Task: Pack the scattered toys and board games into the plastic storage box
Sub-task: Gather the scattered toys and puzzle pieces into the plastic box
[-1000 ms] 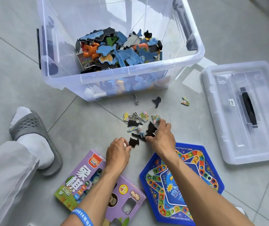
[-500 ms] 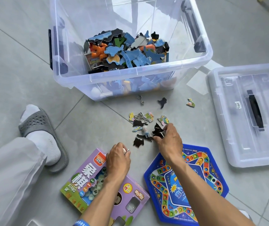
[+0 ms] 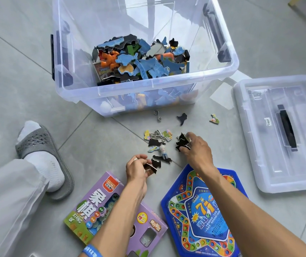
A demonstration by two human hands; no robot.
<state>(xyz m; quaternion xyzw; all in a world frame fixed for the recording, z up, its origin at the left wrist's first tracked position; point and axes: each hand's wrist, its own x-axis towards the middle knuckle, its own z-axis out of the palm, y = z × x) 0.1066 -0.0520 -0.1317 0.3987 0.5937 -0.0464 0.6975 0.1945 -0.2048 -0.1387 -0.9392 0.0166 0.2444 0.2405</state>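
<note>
Puzzle pieces (image 3: 157, 143) lie scattered on the floor just in front of the storage box (image 3: 148, 89). Left hand (image 3: 136, 168) pinches a dark piece (image 3: 151, 168) in curled fingers; right hand (image 3: 197, 151) grips black pieces (image 3: 182, 142), fingers curled round them.

A home floor, seen from above by a person crouching on it. Large grey floor tiles (image 3: 18, 75) fill the view. A foot in a white sock and grey house slipper (image 3: 42, 156) rests there. A clear plastic storage box (image 3: 148, 89) of puzzle pieces, its lid (image 3: 282, 138), and children's board games (image 3: 202, 214) lie around.
</note>
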